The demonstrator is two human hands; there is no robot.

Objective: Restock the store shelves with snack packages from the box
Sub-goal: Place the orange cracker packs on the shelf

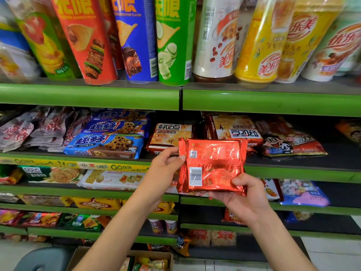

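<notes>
A shiny red snack package is held up in front of the second green shelf, its back side with barcode and QR code facing me. My left hand pinches its left edge. My right hand grips its lower right corner from below. Behind the package lie matching red and cream biscuit packs on the shelf. The cardboard box stands on the floor at the bottom, with several snack packs inside.
Tall chip tubes and milk-tea cups fill the top shelf. Blue cookie packs lie left of the held package, a cartoon-print bag to its right. Lower shelves hold more snacks. A grey stool stands beside the box.
</notes>
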